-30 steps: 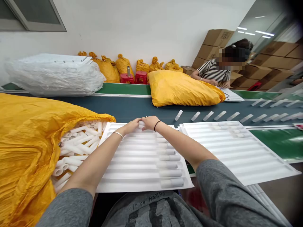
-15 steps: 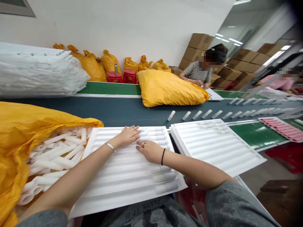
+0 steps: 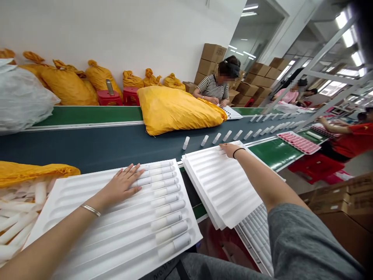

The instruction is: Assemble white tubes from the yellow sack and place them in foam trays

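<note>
My left hand (image 3: 124,182) lies flat with fingers spread over the white tray (image 3: 96,229), touching the upper tubes. A row of white tubes (image 3: 167,221) with greyish-clear ends fills the right ends of its grooves. At the far edge of a second white tray (image 3: 215,186), my right hand (image 3: 231,149) has its fingers drawn together low over the grooves. Pale tube ends show beneath those fingers; what they grip is mostly hidden. This tray rests on a stack of similar trays.
Loose white tubes (image 3: 17,221) spill from a yellow sack (image 3: 37,173) at left. Short tubes stand along the dark conveyor (image 3: 96,146), where a full yellow sack (image 3: 177,111) lies. A person in stripes (image 3: 214,87) works across it. A pink-filled tray (image 3: 298,142) sits farther right.
My right hand has moved from the left tray to the far edge of the right one. My left hand stays on the left tray. The view has swung right.
</note>
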Demonstrator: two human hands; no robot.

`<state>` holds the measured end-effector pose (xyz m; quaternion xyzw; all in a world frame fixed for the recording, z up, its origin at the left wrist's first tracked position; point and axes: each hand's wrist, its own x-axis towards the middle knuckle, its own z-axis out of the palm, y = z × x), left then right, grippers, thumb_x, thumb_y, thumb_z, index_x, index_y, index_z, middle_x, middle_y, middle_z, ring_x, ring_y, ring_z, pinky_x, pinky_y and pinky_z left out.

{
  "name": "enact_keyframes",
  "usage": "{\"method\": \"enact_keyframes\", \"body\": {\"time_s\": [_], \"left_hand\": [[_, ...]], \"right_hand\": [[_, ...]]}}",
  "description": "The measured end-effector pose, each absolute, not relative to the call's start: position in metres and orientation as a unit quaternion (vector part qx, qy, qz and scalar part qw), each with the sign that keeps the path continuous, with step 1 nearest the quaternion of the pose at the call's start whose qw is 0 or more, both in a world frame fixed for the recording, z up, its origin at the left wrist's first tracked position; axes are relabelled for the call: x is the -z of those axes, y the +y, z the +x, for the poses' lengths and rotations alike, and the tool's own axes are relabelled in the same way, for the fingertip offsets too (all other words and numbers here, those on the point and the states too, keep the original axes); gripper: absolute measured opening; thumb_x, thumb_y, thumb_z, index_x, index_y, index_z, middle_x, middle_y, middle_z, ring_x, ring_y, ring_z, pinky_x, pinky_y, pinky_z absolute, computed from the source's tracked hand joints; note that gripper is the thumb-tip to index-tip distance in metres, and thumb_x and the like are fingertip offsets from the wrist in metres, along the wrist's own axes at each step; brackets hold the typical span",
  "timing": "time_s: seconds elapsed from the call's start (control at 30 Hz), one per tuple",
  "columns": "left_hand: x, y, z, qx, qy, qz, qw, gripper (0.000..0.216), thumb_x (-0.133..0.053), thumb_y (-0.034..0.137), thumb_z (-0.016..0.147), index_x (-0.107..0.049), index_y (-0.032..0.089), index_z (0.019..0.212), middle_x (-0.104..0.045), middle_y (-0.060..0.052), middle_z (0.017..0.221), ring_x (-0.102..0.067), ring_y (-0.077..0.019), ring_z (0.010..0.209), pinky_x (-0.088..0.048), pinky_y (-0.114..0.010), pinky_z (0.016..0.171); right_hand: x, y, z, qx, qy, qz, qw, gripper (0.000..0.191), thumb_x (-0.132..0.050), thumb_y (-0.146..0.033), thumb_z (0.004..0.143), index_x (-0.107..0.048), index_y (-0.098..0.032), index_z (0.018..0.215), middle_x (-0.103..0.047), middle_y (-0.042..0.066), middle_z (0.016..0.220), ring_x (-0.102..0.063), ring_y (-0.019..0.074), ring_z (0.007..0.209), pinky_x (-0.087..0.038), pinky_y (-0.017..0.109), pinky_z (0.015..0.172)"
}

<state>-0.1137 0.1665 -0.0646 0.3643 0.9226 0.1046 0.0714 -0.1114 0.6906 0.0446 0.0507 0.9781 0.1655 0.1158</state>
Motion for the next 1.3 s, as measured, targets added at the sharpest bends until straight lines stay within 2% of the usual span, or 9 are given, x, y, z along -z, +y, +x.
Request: {"method": "enact_keyframes", "body": {"time_s": [0.23, 0.37, 0.5, 0.67, 0.87, 0.97, 1.07, 1.2, 1.3], "left_hand": [[0.055, 0.168, -0.111, -0.150, 0.918, 0.356, 0.093, 0.054, -0.022, 0.045, 0.095, -0.014, 0.031, 0.146, -0.015, -0.002, 0.155, -0.011, -0.0248, 0.143, -0.011, -0.048, 0.114], [0.049, 0.171, -0.110, -0.202, 0.908, 0.336, 0.146, 0.055, -0.028, 0.046, 0.093, -0.023, 0.030, 0.146, -0.011, -0.001, 0.156, -0.005, -0.0266, 0.144, -0.002, -0.051, 0.114], [0.046, 0.164, -0.113, -0.257, 0.897, 0.321, 0.161, 0.054, -0.022, 0.043, 0.094, -0.020, 0.029, 0.147, -0.018, -0.001, 0.155, -0.010, -0.0258, 0.143, -0.010, -0.050, 0.114], [0.045, 0.153, -0.118, -0.344, 0.881, 0.293, 0.138, 0.057, -0.005, 0.040, 0.094, -0.014, 0.026, 0.148, -0.023, -0.004, 0.154, -0.029, -0.0231, 0.138, -0.036, -0.042, 0.106], [0.049, 0.149, -0.107, -0.360, 0.891, 0.259, 0.092, 0.061, -0.010, 0.046, 0.094, -0.033, 0.018, 0.143, -0.029, -0.006, 0.151, -0.017, -0.0221, 0.142, -0.022, -0.042, 0.114], [0.051, 0.155, -0.091, -0.334, 0.901, 0.262, 0.093, 0.060, -0.022, 0.056, 0.092, -0.042, 0.024, 0.138, -0.028, -0.006, 0.152, -0.014, -0.0282, 0.143, -0.013, -0.052, 0.114], [0.053, 0.167, -0.073, -0.276, 0.915, 0.284, 0.069, 0.060, -0.032, 0.061, 0.089, -0.041, 0.027, 0.138, -0.019, -0.006, 0.155, -0.006, -0.0328, 0.143, -0.004, -0.062, 0.111], [0.061, 0.182, -0.063, -0.125, 0.934, 0.334, 0.021, 0.061, -0.027, 0.060, 0.091, -0.029, 0.031, 0.144, -0.017, -0.005, 0.155, -0.010, -0.0310, 0.143, -0.011, -0.061, 0.111], [0.072, 0.186, -0.063, -0.071, 0.935, 0.347, -0.011, 0.064, -0.028, 0.061, 0.090, -0.025, 0.030, 0.145, -0.019, -0.006, 0.154, -0.014, -0.0305, 0.142, -0.014, -0.058, 0.111]], "right_hand": [[-0.038, 0.709, -0.120, -0.188, 0.969, 0.024, 0.156, 0.037, -0.072, -0.015, 0.071, -0.062, -0.013, 0.106, -0.054, 0.016, 0.124, -0.051, 0.0310, 0.115, -0.046, 0.039, 0.089], [-0.053, 0.694, -0.103, -0.163, 0.975, 0.012, 0.151, 0.025, -0.061, -0.015, 0.079, -0.063, -0.009, 0.103, -0.065, 0.018, 0.101, -0.064, 0.0292, 0.091, -0.048, 0.038, 0.077], [-0.051, 0.609, -0.075, -0.120, 0.988, -0.042, 0.085, 0.032, -0.042, -0.020, 0.090, -0.055, -0.005, 0.115, -0.062, 0.024, 0.107, -0.062, 0.0326, 0.096, -0.046, 0.040, 0.079], [-0.020, 0.433, -0.049, -0.038, 0.966, -0.243, 0.074, 0.032, -0.043, -0.025, 0.088, -0.054, -0.027, 0.118, -0.063, 0.002, 0.118, -0.059, 0.0190, 0.102, -0.041, 0.026, 0.090], [0.015, 0.326, -0.036, -0.020, 0.963, -0.265, 0.052, 0.044, -0.037, -0.041, 0.089, -0.037, -0.034, 0.133, -0.055, -0.005, 0.131, -0.054, 0.0191, 0.112, -0.044, 0.034, 0.088], [0.020, 0.327, -0.014, 0.000, 0.955, -0.292, 0.051, 0.058, -0.039, -0.050, 0.087, -0.029, -0.030, 0.140, -0.044, -0.003, 0.143, -0.042, 0.0201, 0.128, -0.036, 0.033, 0.102], [0.009, 0.354, 0.002, 0.017, 0.943, -0.326, 0.059, 0.057, -0.036, -0.050, 0.089, -0.024, -0.034, 0.143, -0.034, -0.008, 0.148, -0.033, 0.0157, 0.134, -0.026, 0.030, 0.109], [-0.031, 0.448, -0.021, -0.042, 0.984, -0.144, 0.097, 0.045, -0.036, -0.033, 0.091, -0.039, -0.039, 0.135, -0.046, -0.011, 0.140, -0.040, 0.0147, 0.129, -0.029, 0.027, 0.109], [-0.061, 0.558, -0.052, -0.110, 0.990, 0.043, 0.081, 0.049, -0.034, -0.017, 0.088, -0.043, -0.017, 0.136, -0.050, 0.014, 0.136, -0.047, 0.0279, 0.124, -0.037, 0.043, 0.102]]}}
